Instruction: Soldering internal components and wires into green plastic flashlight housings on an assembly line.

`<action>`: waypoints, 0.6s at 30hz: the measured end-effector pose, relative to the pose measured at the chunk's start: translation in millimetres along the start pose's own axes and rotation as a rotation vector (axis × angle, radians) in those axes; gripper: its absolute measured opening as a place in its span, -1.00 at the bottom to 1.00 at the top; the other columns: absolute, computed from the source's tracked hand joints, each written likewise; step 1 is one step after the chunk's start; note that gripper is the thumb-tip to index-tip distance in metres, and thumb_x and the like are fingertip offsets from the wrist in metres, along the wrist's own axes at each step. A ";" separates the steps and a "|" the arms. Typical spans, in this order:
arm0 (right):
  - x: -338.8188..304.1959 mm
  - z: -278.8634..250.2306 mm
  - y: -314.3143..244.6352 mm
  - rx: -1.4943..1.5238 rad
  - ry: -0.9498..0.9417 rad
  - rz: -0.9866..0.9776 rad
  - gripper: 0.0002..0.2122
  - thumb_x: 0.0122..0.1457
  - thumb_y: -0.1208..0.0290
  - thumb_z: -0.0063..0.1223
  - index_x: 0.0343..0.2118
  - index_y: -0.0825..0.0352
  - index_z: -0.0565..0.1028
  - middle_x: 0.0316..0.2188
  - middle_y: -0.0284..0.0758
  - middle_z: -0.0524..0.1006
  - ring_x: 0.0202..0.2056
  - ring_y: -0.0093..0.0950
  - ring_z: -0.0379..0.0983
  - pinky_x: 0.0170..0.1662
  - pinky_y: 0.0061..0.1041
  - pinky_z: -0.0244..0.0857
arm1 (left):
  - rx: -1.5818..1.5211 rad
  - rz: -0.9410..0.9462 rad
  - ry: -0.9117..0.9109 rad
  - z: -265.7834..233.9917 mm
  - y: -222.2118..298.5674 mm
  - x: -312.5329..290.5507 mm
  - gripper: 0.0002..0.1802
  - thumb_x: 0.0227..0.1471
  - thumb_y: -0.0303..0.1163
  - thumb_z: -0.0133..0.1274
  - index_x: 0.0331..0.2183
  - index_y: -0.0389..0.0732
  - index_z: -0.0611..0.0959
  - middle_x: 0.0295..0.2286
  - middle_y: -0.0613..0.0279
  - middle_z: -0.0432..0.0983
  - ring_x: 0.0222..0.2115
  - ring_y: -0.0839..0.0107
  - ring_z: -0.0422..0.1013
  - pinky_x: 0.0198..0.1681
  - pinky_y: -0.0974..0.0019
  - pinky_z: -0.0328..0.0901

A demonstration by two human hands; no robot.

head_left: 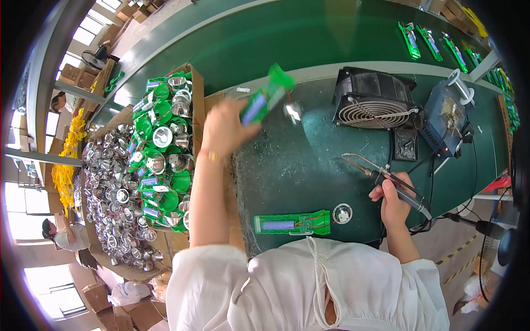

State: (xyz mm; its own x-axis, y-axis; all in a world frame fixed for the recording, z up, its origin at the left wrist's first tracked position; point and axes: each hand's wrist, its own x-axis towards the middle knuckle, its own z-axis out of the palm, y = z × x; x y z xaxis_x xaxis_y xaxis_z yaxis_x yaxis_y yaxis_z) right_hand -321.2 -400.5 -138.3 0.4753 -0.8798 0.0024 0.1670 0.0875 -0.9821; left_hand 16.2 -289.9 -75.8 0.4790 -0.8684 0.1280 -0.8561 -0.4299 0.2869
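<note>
My left hand point(225, 128) is closed on a green plastic housing point(279, 81) with a blue battery, raised and tilted over the left part of the bench. A small bright lamp part point(293, 113), blurred, appears just below the housing; whether a wire joins them I cannot tell. In my right hand point(396, 199) is a soldering iron point(397, 191), its tip pointing up and left above the bench top. Close to my body lies a second green housing point(313, 223) with a battery, circuit board and wires. A round silver reflector point(342, 213) sits beside its right end.
A black fan point(375, 99) with a wire grille stands at the bench's far side. Right of it is a blue soldering station point(441, 124) with a solder spool point(461, 87). To the left, a carton point(197, 99) holds green assemblies beside many reflectors point(110, 193). Housings point(409, 41) lie on the green conveyor point(248, 47).
</note>
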 end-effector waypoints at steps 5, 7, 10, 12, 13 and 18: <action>-14.4 2.8 0.1 0.005 -0.062 0.046 -0.89 0.06 0.53 -0.02 -0.42 0.43 0.31 -0.64 -0.22 0.44 -0.66 -0.48 0.43 -0.62 -0.62 0.32 | 0.050 -0.313 0.328 44.6 -32.4 107.2 -0.51 -0.23 -0.10 0.15 -0.28 -0.23 0.55 -0.37 -0.05 0.48 -0.31 0.04 0.41 -0.24 0.11 0.30; -15.8 2.3 3.3 0.011 -0.067 0.077 -0.90 0.06 0.55 -0.02 -0.42 0.43 0.32 -0.64 -0.22 0.44 -0.65 -0.48 0.44 -0.62 -0.62 0.33 | 0.064 -0.299 0.088 68.5 -41.6 109.9 -0.42 -0.19 -0.17 0.13 -0.16 -0.32 0.41 -0.26 -0.09 0.43 -0.23 0.00 0.37 -0.17 0.10 0.28; -21.5 1.4 -0.4 0.008 -0.046 0.091 -0.90 0.06 0.55 -0.02 -0.42 0.44 0.32 -0.65 -0.22 0.44 -0.65 -0.48 0.44 -0.61 -0.63 0.33 | 0.009 -0.271 0.290 78.0 -52.4 91.8 -0.33 -0.17 -0.15 0.12 -0.07 -0.33 0.34 -0.16 -0.16 0.36 -0.15 -0.02 0.32 -0.09 0.13 0.24; -18.4 -1.8 1.1 0.016 -0.057 0.062 -0.90 0.07 0.54 -0.03 -0.41 0.45 0.32 -0.66 -0.21 0.45 -0.65 -0.48 0.43 -0.61 -0.63 0.31 | 0.030 -0.136 0.451 60.4 -31.8 65.8 -0.30 -0.14 -0.23 0.10 0.01 -0.33 0.25 -0.03 -0.03 0.25 -0.04 0.07 0.23 -0.05 0.16 0.21; -15.5 -2.9 0.9 0.024 -0.058 0.055 -0.89 0.07 0.54 -0.03 -0.41 0.45 0.32 -0.66 -0.21 0.45 -0.65 -0.48 0.43 -0.61 -0.62 0.31 | -0.051 -0.140 0.406 39.1 -2.7 43.8 -0.35 -0.13 -0.27 0.09 -0.01 -0.32 0.29 -0.05 -0.04 0.27 -0.07 0.06 0.25 -0.05 0.18 0.21; -12.6 -4.8 -2.8 0.031 -0.054 -0.015 -0.84 0.07 0.47 0.00 -0.40 0.46 0.32 -0.65 -0.20 0.44 -0.66 -0.47 0.42 -0.62 -0.61 0.30 | -0.367 0.221 -0.327 5.6 51.4 -100.6 -0.26 -0.34 -0.37 0.24 -0.03 -0.23 0.36 -0.09 -0.03 0.28 -0.09 0.11 0.26 -0.04 0.17 0.18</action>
State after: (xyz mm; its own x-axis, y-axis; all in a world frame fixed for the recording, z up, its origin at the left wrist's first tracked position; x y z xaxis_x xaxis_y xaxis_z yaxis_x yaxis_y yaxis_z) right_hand -331.8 -391.9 -136.5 0.5184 -0.8547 0.0280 0.2007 0.0897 -0.9755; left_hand -77.0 -226.0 -79.2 0.1593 -0.9852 -0.0627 -0.7774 -0.1643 0.6072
